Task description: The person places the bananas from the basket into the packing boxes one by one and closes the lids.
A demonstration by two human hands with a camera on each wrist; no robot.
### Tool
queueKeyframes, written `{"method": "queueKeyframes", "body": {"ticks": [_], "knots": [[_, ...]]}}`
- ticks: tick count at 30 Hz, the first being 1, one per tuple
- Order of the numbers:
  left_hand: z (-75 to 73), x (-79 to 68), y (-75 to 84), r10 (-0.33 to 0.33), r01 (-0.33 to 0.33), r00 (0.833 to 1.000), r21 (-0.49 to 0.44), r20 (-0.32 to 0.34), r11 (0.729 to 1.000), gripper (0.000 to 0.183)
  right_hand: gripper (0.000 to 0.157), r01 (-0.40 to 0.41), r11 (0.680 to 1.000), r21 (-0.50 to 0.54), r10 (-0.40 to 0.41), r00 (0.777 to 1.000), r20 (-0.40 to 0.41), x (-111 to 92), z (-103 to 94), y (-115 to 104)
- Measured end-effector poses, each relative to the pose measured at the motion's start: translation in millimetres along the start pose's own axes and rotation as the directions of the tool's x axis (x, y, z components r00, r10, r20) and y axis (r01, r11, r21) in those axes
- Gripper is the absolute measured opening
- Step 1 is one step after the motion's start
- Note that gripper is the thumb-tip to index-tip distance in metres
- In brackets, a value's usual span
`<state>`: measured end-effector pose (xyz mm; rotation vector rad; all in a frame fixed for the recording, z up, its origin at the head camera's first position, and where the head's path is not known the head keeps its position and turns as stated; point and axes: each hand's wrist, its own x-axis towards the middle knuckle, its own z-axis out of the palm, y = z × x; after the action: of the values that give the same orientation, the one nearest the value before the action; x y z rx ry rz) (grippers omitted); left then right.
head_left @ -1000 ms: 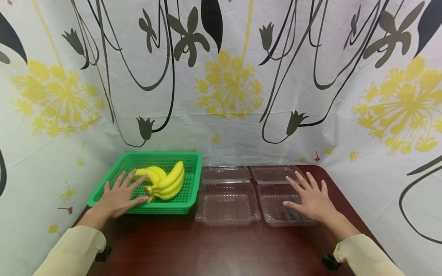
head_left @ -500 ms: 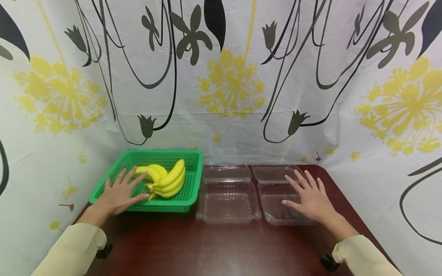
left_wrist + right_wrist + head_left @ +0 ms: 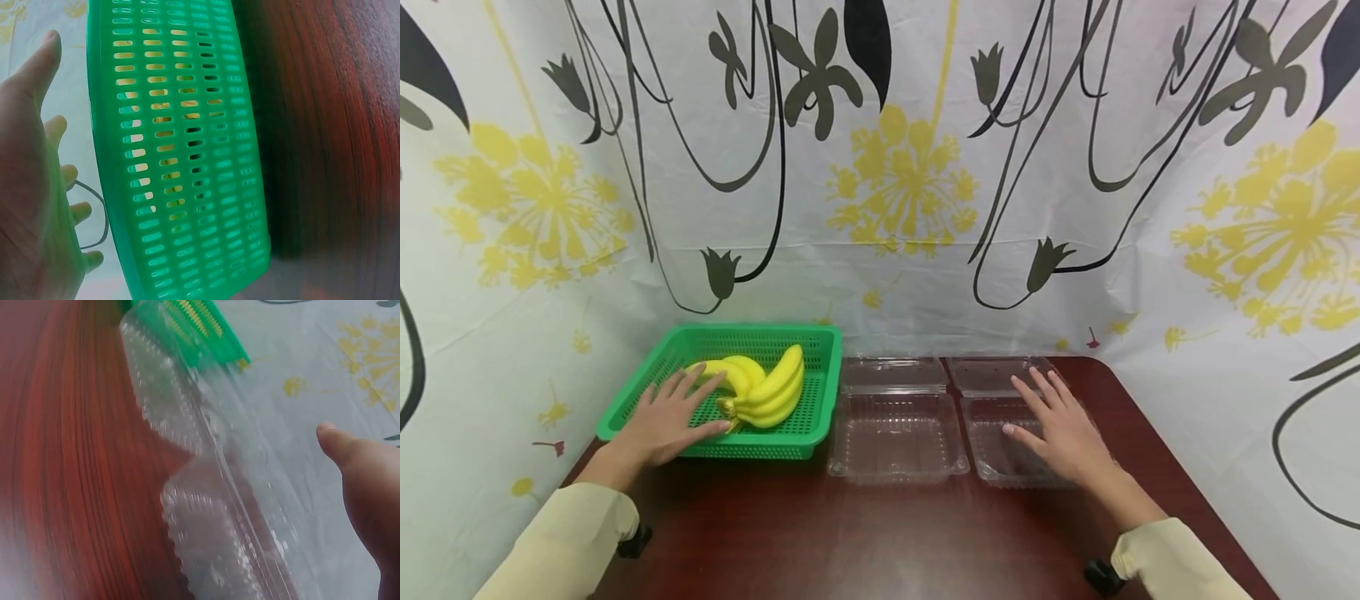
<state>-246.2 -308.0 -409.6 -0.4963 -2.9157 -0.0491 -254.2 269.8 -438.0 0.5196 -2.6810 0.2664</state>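
In the head view a green plastic basket (image 3: 752,450) stands on the left of the table, with yellow bananas (image 3: 775,396) lying inside it. My left hand (image 3: 658,425) hovers over the basket's near left corner, fingers spread and straight, holding nothing. The left wrist view has that hand (image 3: 28,187) above the rim of the slotted basket wall (image 3: 181,156). Two clear plastic clamshell boxes lie side by side with lids back: a middle box (image 3: 898,442) and a right box (image 3: 1000,458). Over the right box my right hand (image 3: 1063,433) is spread, holding nothing.
The dark red-brown table (image 3: 880,542) reaches toward me in front of the boxes. A white curtain (image 3: 895,308) printed with flowers hangs behind and along both sides. Black straps (image 3: 1105,577) show at both wrists below the cream sleeves (image 3: 1172,558).
My right hand has shifted slightly left over the right box. My left hand has moved slightly right. The basket, bananas and boxes stay in place as the view tilts a little.
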Motion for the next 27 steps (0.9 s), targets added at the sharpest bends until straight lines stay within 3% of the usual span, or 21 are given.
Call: {"method": "queueKeyframes", "body": {"ticks": [7,12,17,22,27], "knots": [[3.7,3.2,1.8,0.022,-0.023,0.999,-0.050,-0.032,0.998,0.076,0.077,-0.102,0.971,0.218,0.102,0.995,0.009,1.6,-0.4,-18.8],[2.8,8.0,3.1,0.028,-0.031,0.999,-0.102,-0.036,0.994,0.076,0.075,-0.132,0.928,0.348,0.140,0.990,0.001,5.3,-2.1,-34.0],[2.8,13.7,5.3,0.020,-0.025,0.999,-0.172,-0.029,0.985,0.075,0.074,-0.132,0.902,0.412,0.160,0.986,-0.035,7.2,1.1,-48.7],[4.1,20.2,6.9,-0.010,0.010,1.000,-0.263,0.003,0.965,0.074,0.071,-0.127,0.869,0.479,0.175,0.983,-0.057,6.9,6.5,-60.2],[4.5,28.4,7.8,-0.053,0.064,0.998,-0.372,0.039,0.926,0.070,0.069,-0.175,0.808,0.563,0.211,0.978,0.002,7.6,10.0,-72.5]]}}
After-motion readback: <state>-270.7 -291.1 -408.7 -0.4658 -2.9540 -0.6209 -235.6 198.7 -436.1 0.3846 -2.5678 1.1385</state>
